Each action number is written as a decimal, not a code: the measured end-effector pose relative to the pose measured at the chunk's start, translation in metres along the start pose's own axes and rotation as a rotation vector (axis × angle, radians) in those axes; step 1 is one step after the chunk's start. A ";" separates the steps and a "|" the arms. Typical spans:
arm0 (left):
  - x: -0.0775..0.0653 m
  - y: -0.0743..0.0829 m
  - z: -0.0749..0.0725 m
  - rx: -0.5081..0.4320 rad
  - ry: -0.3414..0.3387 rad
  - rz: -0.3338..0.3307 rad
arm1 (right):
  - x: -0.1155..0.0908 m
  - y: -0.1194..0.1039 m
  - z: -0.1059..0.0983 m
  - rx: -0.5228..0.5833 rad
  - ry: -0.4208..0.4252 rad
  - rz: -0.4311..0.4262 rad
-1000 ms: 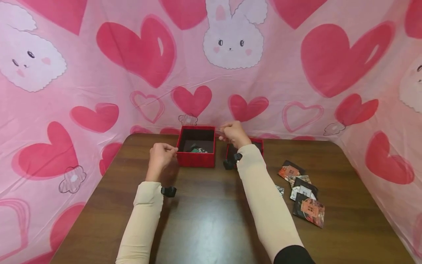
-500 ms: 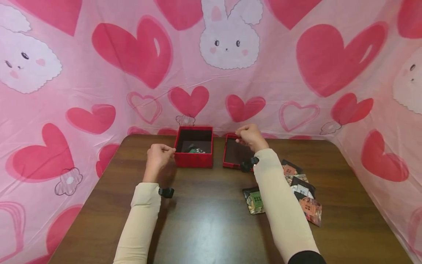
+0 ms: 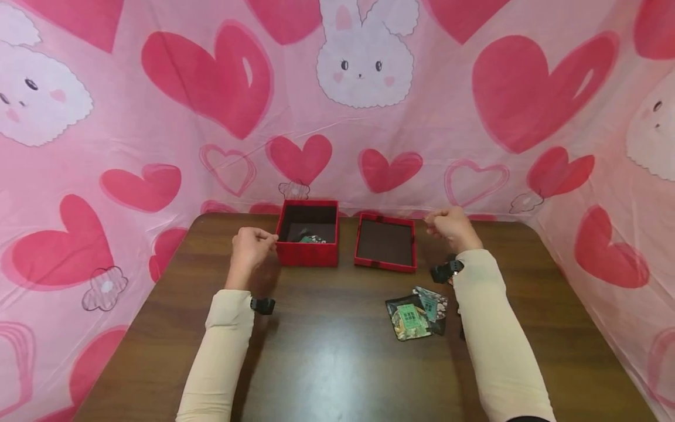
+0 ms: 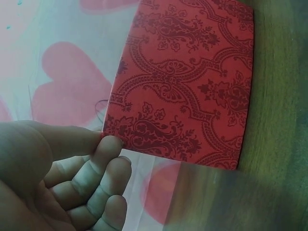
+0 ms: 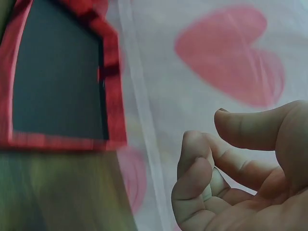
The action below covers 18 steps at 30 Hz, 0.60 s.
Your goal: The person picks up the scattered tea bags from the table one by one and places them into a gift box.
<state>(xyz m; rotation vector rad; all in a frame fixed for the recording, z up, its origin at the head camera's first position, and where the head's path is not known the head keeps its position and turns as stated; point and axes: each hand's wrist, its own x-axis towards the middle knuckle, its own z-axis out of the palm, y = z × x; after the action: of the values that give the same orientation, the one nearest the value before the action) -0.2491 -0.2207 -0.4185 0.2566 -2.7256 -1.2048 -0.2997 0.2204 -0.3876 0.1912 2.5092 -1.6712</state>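
A red patterned box stands without its cover at the back of the table, with a green-labelled packet inside. My left hand pinches the box's near left corner between thumb and forefinger; the left wrist view shows the damask side close up. To the right of the box lies the red lid, dark inner side up. My right hand is in the air to the right of the lid. Its fingers are loosely curled and hold nothing, with a gap between thumb and forefinger in the right wrist view.
Two overlapping packets, one green-labelled and one teal-labelled, lie in front of the lid. The right sleeve covers most of the other packets on the right. A pink heart-print cloth hangs behind the brown table.
My right hand has moved right, from beside the box across the lid and past it, uncovering the lid and the two near packets. The left hand stays at the box corner.
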 end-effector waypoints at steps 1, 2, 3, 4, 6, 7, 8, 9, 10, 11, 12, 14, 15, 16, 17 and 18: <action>0.000 0.001 0.000 -0.005 -0.001 0.009 | -0.002 0.004 -0.006 -0.003 0.006 -0.002; -0.001 0.001 0.001 -0.007 -0.002 0.013 | -0.004 0.007 -0.013 -0.010 0.010 -0.002; -0.002 0.001 0.002 -0.011 -0.006 0.015 | -0.006 0.010 -0.019 -0.021 0.012 -0.001; -0.002 0.000 0.001 -0.014 -0.009 0.017 | -0.008 0.013 -0.024 -0.032 0.012 -0.007; -0.004 -0.001 0.001 -0.026 -0.015 0.020 | -0.011 0.018 -0.035 -0.057 0.015 -0.021; -0.004 -0.002 0.001 -0.032 -0.018 0.017 | -0.012 0.021 -0.040 -0.067 0.020 -0.023; -0.005 -0.002 0.001 -0.032 -0.018 0.017 | -0.013 0.024 -0.047 -0.079 0.030 -0.027; -0.005 -0.002 0.001 -0.034 -0.018 0.021 | -0.015 0.028 -0.053 -0.084 0.036 -0.028; -0.006 -0.002 0.001 -0.034 -0.018 0.026 | -0.016 0.033 -0.060 -0.089 0.042 -0.026; -0.006 -0.001 0.002 -0.034 -0.018 0.027 | -0.018 0.038 -0.067 -0.091 0.050 -0.020; -0.006 -0.001 0.002 -0.031 -0.017 0.029 | -0.019 0.043 -0.073 -0.092 0.057 -0.009; -0.005 0.000 0.002 -0.023 -0.014 0.035 | -0.023 0.053 -0.086 -0.091 0.073 0.014; -0.004 0.001 0.002 -0.017 -0.014 0.037 | -0.025 0.058 -0.092 -0.090 0.076 0.026; -0.004 0.002 0.001 -0.008 -0.011 0.036 | -0.027 0.062 -0.097 -0.093 0.083 0.035; -0.003 0.002 0.000 -0.002 -0.007 0.031 | -0.028 0.065 -0.101 -0.085 0.087 0.039; -0.002 0.003 -0.001 0.004 -0.001 0.028 | -0.029 0.068 -0.104 -0.076 0.089 0.043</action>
<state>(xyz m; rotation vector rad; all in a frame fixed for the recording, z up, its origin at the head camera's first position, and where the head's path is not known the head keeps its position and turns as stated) -0.2469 -0.2185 -0.4161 0.2171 -2.7235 -1.1931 -0.2626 0.3413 -0.4042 0.3163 2.6083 -1.5822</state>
